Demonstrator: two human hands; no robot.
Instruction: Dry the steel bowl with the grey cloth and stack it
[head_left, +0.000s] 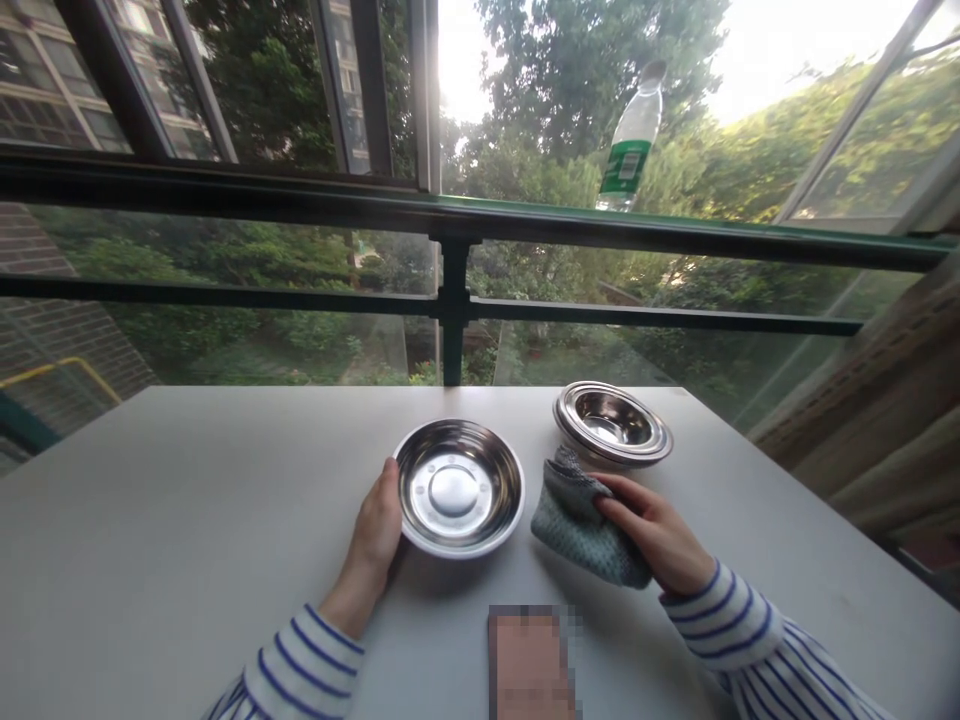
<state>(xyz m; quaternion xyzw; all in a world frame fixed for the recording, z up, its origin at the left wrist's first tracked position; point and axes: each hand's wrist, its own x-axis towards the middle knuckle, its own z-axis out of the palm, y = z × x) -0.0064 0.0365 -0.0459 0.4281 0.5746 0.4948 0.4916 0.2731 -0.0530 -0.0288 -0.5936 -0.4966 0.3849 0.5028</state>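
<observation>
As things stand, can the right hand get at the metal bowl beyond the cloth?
Probably yes: the right hand is near the far metal bowl, with only the cloth it holds between them. It would likely have to put the cloth down first.

Extends both forearms (319, 650) toward the far edge of the table (225, 450). Cups left hand (379, 530), thumb (388, 482) uppermost. Pinches with right hand (664, 540), fingers (615, 488) bent.

The nearer bowl (454, 490) is smooth metal (brightly glossy); the cloth (583, 532) looks matt and rough-textured.
</observation>
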